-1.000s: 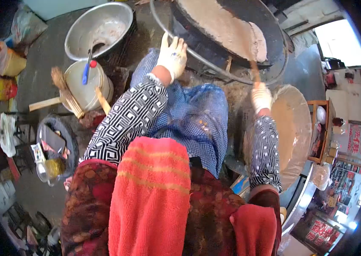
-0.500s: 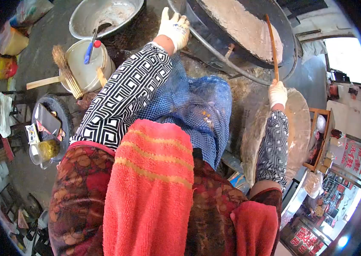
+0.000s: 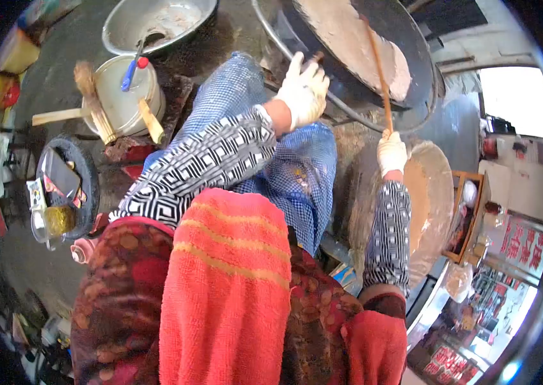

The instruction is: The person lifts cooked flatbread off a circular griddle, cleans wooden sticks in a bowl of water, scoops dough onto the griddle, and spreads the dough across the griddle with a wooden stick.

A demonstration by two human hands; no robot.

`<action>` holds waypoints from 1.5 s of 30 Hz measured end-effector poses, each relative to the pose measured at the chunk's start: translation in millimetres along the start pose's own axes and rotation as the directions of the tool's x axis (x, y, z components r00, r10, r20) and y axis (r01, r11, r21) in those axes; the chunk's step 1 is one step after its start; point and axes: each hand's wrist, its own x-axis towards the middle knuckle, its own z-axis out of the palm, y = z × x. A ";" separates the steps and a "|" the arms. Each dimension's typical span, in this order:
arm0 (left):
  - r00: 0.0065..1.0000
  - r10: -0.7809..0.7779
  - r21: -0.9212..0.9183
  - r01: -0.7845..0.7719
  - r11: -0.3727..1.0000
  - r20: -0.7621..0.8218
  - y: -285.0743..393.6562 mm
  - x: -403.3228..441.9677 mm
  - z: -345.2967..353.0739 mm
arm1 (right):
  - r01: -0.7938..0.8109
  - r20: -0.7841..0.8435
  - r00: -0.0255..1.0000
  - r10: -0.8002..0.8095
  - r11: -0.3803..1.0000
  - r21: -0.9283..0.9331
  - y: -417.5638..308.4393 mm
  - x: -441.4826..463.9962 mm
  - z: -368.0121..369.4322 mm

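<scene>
My left hand (image 3: 302, 91), in a pale work glove, has its fingers apart at the metal ring (image 3: 355, 117) around a round dark griddle (image 3: 418, 67). Whether the fingertips touch the ring I cannot tell. A pale brown layer of batter or dough (image 3: 352, 35) covers part of the griddle. My right hand (image 3: 391, 154), gloved too, is closed around the near end of a thin wooden stick (image 3: 380, 74). The stick's far part lies over the pale layer. Just below my right hand is a large round thing under clear plastic (image 3: 429, 199).
Left of me are a metal basin (image 3: 117, 32), a white bucket (image 3: 149, 90) with a brush (image 3: 95, 106) and a blue-handled tool (image 3: 128, 76) across it, and a dark round stool (image 3: 88, 173) bearing a phone and a jar. A wooden box (image 3: 474, 215) stands at the right.
My left hand has moved right and nearer to me along the ring. My right hand, still on the stick, sits slightly lower and further left in view. The whole view has shifted a little.
</scene>
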 end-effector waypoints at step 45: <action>0.976 -0.197 0.128 0.184 0.975 0.097 -79.1 19.3 -26.0 | 0.008 0.013 1.000 -0.009 0.995 0.096 -14.2 5.8 -24.3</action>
